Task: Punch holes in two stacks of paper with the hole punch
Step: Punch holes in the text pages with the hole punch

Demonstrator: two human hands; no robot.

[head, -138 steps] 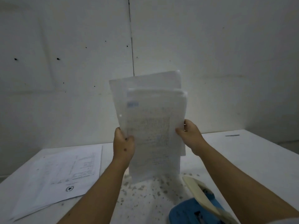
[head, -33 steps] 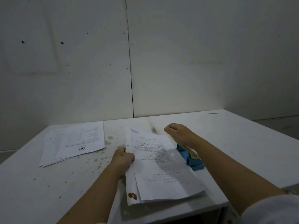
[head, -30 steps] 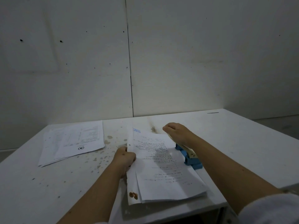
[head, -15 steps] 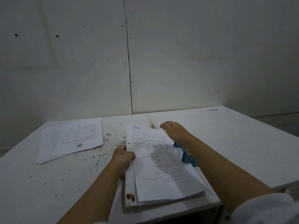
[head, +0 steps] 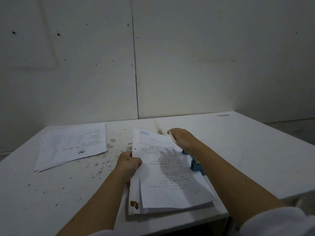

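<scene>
White table (head: 238, 150), speckled with small brownish flecks around its middle, set against a pale panelled wall (head: 187, 65). Near the front edge, a stack of printed paper (head: 170, 181), lying flat with its long side running from front to back, top sheet covered in lines of text, a blue mark at the far corner, a punched hole visible near the left margin, a brown stain on a lower sheet at the near left corner. Left hand (head: 128, 163) clamped on the left edge of this stack, fingers curled around the sheets, thumb on top. Right hand (head: 183, 139) laid palm down over the pale lever of a blue hole punch (head: 196, 165), fingers together and bent over the lever's far end; right edge of the stack tucked against the punch, blue base showing just beyond the paper and under the forearm. Whether the lever is fully pressed down: cannot tell. Hands apart, one on each side of the stack. Toward the back left corner of the table, a second stack of paper (head: 73, 147), slightly fanned, top sheet printed with a table and a round star emblem, well apart from both hands. White sleeve (head: 281, 222) at the lower right.
</scene>
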